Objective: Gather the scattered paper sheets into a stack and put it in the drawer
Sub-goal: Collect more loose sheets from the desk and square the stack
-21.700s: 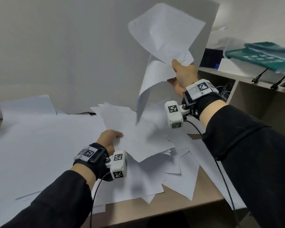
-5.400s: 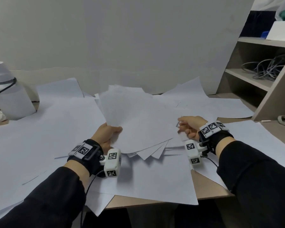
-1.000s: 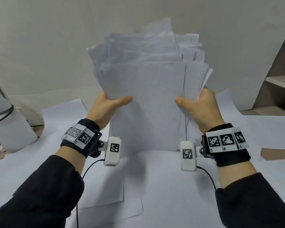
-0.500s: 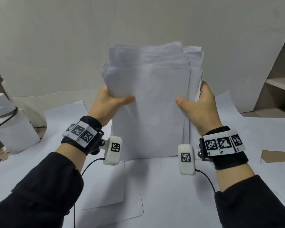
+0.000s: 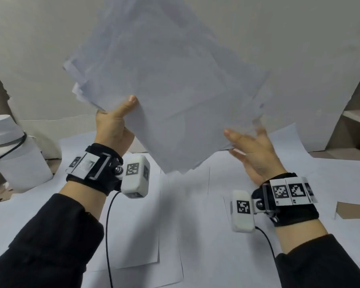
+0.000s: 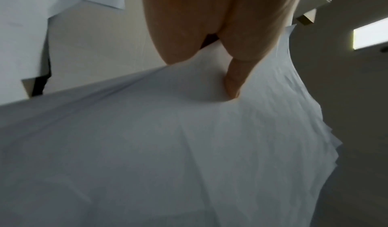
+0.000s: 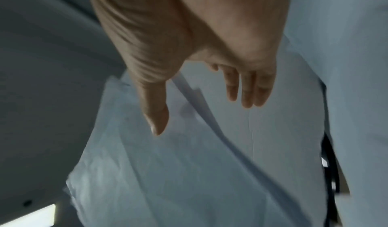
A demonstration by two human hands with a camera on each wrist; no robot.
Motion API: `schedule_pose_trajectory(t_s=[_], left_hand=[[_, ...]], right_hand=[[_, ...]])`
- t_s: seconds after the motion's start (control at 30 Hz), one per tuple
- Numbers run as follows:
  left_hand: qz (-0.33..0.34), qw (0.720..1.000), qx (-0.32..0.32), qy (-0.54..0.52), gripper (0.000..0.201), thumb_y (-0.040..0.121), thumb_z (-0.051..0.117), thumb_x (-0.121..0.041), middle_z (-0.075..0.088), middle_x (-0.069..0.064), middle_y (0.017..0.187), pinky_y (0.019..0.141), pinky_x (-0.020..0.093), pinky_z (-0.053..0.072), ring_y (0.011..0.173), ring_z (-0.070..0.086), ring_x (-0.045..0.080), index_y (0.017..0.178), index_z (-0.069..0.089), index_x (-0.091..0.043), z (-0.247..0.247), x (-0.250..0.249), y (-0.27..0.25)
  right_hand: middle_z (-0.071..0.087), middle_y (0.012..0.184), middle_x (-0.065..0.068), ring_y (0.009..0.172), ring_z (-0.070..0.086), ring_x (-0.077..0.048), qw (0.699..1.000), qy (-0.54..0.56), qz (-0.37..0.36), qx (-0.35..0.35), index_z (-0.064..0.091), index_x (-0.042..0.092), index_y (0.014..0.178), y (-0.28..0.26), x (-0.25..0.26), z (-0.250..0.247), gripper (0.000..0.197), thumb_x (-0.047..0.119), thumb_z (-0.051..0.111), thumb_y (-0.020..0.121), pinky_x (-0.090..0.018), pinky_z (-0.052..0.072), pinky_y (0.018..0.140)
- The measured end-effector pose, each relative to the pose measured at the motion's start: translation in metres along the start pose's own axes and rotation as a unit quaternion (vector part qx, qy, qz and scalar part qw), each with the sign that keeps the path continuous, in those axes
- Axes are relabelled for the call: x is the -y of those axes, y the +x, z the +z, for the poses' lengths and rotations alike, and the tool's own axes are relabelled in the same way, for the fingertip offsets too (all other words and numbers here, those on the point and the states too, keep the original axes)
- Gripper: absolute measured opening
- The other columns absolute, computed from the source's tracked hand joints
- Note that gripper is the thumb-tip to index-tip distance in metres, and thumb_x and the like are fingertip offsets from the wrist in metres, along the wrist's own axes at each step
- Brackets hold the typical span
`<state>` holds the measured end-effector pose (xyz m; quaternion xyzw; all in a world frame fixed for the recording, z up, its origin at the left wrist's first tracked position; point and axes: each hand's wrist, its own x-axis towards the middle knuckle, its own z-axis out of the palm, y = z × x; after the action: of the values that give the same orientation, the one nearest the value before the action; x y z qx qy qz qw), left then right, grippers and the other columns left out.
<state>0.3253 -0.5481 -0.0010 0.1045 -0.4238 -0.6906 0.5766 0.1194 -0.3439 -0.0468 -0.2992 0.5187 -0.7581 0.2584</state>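
A thick stack of white paper sheets (image 5: 170,96) hangs in the air, turned cornerwise so that one corner points down at the desk. My left hand (image 5: 114,123) pinches its left edge, thumb on the near face; the left wrist view shows the thumb pressed into the stack (image 6: 189,147). My right hand (image 5: 252,150) is spread with straight fingers at the stack's lower right edge, holding nothing. In the right wrist view the right hand (image 7: 210,101) hovers by the stack (image 7: 189,172). No drawer is in view.
Several loose white sheets (image 5: 187,225) cover the desk below. A white round container (image 5: 10,150) with a dark cable stands at the left. A wooden shelf unit (image 5: 355,119) rises at the right. A bare patch of desk (image 5: 353,210) shows at the right.
The upright stack has been lifted off the desk and rotated cornerwise. My right hand has let go of its right edge and spread out; my left hand still holds on.
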Motion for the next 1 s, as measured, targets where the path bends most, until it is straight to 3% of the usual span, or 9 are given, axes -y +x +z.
schedule_pose_trajectory(t_s=[0.1,0.2,0.37,0.43,0.5,0.6,0.73,0.9,1.0], left_hand=[[-0.067,0.997,0.019,-0.029,0.046,0.084,0.077,-0.002,0.059,0.023,0.135,0.102,0.051,0.052,0.118,0.064,0.035,0.127,0.061,0.0,-0.005,0.011,-0.001],[-0.13,0.991,0.031,-0.019,0.055,0.084,0.078,-0.01,0.052,0.021,0.147,0.099,0.043,0.054,0.128,0.059,0.033,0.134,0.058,-0.001,-0.015,0.022,-0.006],[-0.134,0.99,0.031,-0.036,0.053,0.089,0.071,-0.008,0.067,0.013,0.128,0.095,0.041,0.057,0.114,0.068,0.025,0.139,0.052,-0.01,-0.053,0.029,0.0],[-0.139,0.988,0.06,0.041,0.053,0.093,0.067,-0.015,0.062,0.016,0.135,0.105,0.048,0.05,0.121,0.062,0.031,0.142,0.052,-0.006,-0.071,0.026,0.003],[-0.156,0.977,0.09,0.113,0.058,0.089,0.072,-0.02,0.059,0.018,0.139,0.106,0.049,0.049,0.123,0.06,0.034,0.142,0.054,-0.006,-0.082,0.023,0.0],[-0.183,0.952,0.132,0.207,0.069,0.063,0.095,-0.027,0.071,0.016,0.123,0.084,0.037,0.059,0.109,0.07,0.031,0.123,0.068,-0.007,-0.084,0.025,-0.008],[-0.155,0.945,0.156,0.242,0.047,0.08,0.073,-0.004,0.072,0.015,0.121,0.082,0.035,0.06,0.11,0.07,0.032,0.127,0.064,-0.002,-0.075,0.033,-0.018],[-0.145,0.95,0.158,0.226,0.052,0.083,0.073,-0.005,0.071,0.014,0.123,0.083,0.034,0.06,0.113,0.069,0.033,0.133,0.06,-0.004,-0.08,0.04,-0.02],[-0.144,0.952,0.16,0.216,0.056,0.083,0.078,-0.01,0.07,0.014,0.125,0.083,0.035,0.059,0.117,0.067,0.034,0.135,0.059,-0.006,-0.075,0.048,-0.022]], right_hand=[[0.069,0.119,-0.012,0.112,0.066,-0.027,0.994,0.093,-0.001,0.059,0.061,0.013,0.121,-0.007,-0.006,0.021,0.06,0.014,0.083,0.066,-0.052,0.045,0.105],[0.072,0.109,-0.016,0.104,0.069,-0.03,0.99,0.133,-0.047,0.004,0.068,0.005,0.106,-0.005,-0.009,0.024,0.031,-0.006,0.073,0.078,-0.046,0.053,0.095],[0.076,0.096,-0.006,0.093,0.072,-0.023,0.988,0.048,-0.119,-0.082,0.071,0.012,0.095,0.008,-0.013,-0.001,0.024,-0.007,0.073,0.08,-0.04,0.056,0.09],[0.077,0.093,-0.003,0.091,0.072,-0.022,0.987,0.017,-0.131,-0.094,0.072,0.012,0.092,0.013,-0.013,-0.014,0.022,-0.002,0.077,0.076,-0.041,0.056,0.091],[0.077,0.089,-0.002,0.088,0.072,-0.021,0.988,-0.004,-0.132,-0.08,0.073,0.012,0.089,0.014,-0.013,-0.027,0.028,0.012,0.085,0.064,-0.038,0.057,0.088],[0.077,0.09,-0.003,0.087,0.073,-0.023,0.991,-0.043,-0.117,-0.039,0.075,0.014,0.088,0.015,-0.017,-0.043,0.042,0.027,0.086,0.049,-0.035,0.058,0.08],[0.076,0.1,-0.01,0.095,0.072,-0.028,0.994,-0.07,-0.088,0.016,0.078,0.015,0.091,0.018,-0.026,-0.056,0.05,0.036,0.092,0.047,-0.037,0.059,0.081],[0.072,0.114,-0.012,0.109,0.067,-0.031,0.995,-0.044,-0.016,0.084,0.067,0.005,0.114,0.019,-0.022,-0.076,0.058,0.022,0.081,0.06,-0.03,0.057,0.081],[0.07,0.117,-0.014,0.108,0.068,-0.031,0.994,-0.052,-0.003,0.092,0.066,0.006,0.118,0.017,-0.025,-0.079,0.071,0.029,0.09,0.055,-0.033,0.057,0.084]])
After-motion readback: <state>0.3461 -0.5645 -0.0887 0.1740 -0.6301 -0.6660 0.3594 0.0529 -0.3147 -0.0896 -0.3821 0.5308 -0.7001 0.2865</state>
